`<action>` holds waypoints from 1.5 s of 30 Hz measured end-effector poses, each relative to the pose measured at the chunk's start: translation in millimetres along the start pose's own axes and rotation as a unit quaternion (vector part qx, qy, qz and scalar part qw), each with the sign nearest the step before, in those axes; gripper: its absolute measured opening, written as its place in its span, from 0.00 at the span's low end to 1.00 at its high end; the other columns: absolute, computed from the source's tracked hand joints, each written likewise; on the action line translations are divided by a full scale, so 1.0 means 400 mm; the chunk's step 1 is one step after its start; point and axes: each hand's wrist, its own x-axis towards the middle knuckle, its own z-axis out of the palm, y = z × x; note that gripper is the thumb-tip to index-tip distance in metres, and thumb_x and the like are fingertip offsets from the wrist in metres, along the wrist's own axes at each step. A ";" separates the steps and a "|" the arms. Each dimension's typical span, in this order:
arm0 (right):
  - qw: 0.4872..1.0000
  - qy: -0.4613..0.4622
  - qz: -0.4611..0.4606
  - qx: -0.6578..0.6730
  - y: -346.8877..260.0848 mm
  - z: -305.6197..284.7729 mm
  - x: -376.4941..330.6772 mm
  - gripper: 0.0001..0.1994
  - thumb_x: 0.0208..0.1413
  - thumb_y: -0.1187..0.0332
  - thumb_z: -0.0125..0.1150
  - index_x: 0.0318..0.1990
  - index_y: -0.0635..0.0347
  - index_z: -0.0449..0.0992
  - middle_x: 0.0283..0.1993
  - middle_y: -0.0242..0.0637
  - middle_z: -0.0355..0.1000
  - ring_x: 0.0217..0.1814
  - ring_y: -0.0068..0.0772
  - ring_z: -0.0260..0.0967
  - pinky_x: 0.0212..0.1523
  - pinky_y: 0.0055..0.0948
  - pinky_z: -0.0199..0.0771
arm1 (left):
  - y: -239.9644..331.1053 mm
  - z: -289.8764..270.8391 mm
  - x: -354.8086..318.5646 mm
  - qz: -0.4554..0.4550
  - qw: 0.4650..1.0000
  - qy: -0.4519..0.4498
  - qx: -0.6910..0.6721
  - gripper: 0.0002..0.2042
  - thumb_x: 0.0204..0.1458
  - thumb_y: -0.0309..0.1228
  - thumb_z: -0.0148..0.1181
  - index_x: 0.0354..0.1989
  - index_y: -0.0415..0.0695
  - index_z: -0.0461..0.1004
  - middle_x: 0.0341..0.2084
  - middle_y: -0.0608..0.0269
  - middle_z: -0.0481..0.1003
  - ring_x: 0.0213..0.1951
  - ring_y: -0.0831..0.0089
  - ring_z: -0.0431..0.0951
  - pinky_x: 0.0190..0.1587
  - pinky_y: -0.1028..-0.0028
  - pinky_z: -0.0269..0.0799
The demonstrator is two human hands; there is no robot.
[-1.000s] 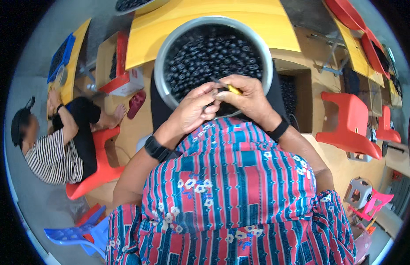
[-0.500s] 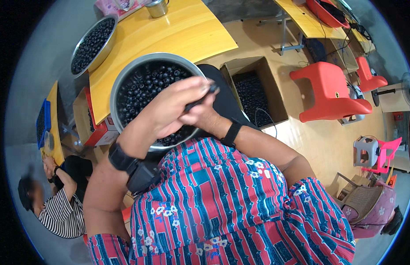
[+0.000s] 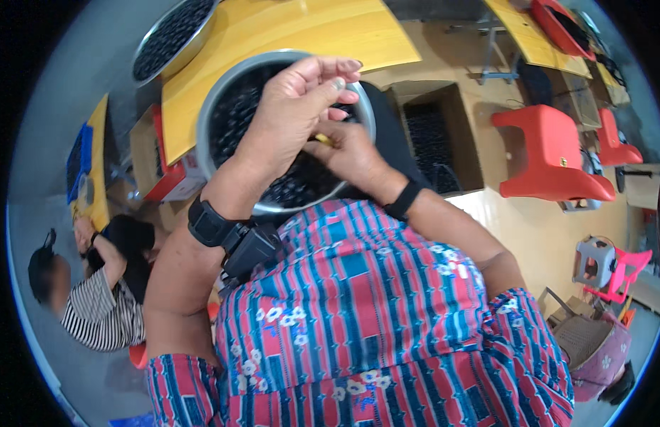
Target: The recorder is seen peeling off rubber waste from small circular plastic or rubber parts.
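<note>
A metal basin (image 3: pixel 203 135) filled with small, round, dark bead-like pieces (image 3: pixel 234 124) sits before me, partly hidden by my hands. My left hand (image 3: pixel 294 103) is raised over it, its fingers half bent and apart. Nothing shows between them. Lower and to the right, my right hand (image 3: pixel 352 155) is over the basin's right part, close to the left wrist. Its fingers are closed on a small yellow object (image 3: pixel 323 139); most of that object is covered, and its kind cannot be made out.
A yellow table (image 3: pixel 273 32) stands beyond the basin, with another metal bowl (image 3: pixel 177 43) of dark pieces. A cardboard box (image 3: pixel 466 142) is right of the basin, with red stools (image 3: pixel 547 149) further right. At far left, another person (image 3: pixel 102 306) sits by a blue tray (image 3: pixel 79 162).
My hands, pressed together before with something dark between them, have parted. The left has risen, and a yellow object now shows in the right. The whole view has shifted.
</note>
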 end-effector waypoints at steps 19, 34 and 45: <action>0.998 0.009 0.015 -0.064 -0.033 -0.028 0.005 0.11 0.52 0.70 0.61 0.43 0.61 0.80 0.42 0.43 0.78 0.47 0.39 0.76 0.50 0.30 0.72 | -0.233 -0.151 -0.222 0.069 0.869 0.079 0.483 0.15 0.45 0.23 0.64 0.42 0.45 0.73 0.32 0.59 0.69 0.31 0.62 0.73 0.37 0.68 0.71; 0.997 -0.020 0.001 -0.073 -0.030 -0.022 0.005 0.10 0.53 0.70 0.60 0.42 0.62 0.79 0.41 0.44 0.78 0.46 0.41 0.76 0.49 0.31 0.72 | -0.252 -0.153 -0.219 0.080 0.833 0.094 0.540 0.12 0.45 0.27 0.65 0.40 0.49 0.75 0.34 0.61 0.70 0.35 0.58 0.76 0.38 0.65 0.74; 0.997 -0.075 -0.019 0.002 -0.069 -0.018 -0.007 0.11 0.51 0.73 0.64 0.42 0.64 0.79 0.42 0.41 0.78 0.46 0.33 0.76 0.50 0.27 0.72 | -0.258 -0.149 -0.232 -0.084 0.969 0.094 -0.213 0.06 0.62 0.28 0.52 0.44 0.43 0.69 0.33 0.67 0.73 0.29 0.84 0.68 0.29 0.84 0.64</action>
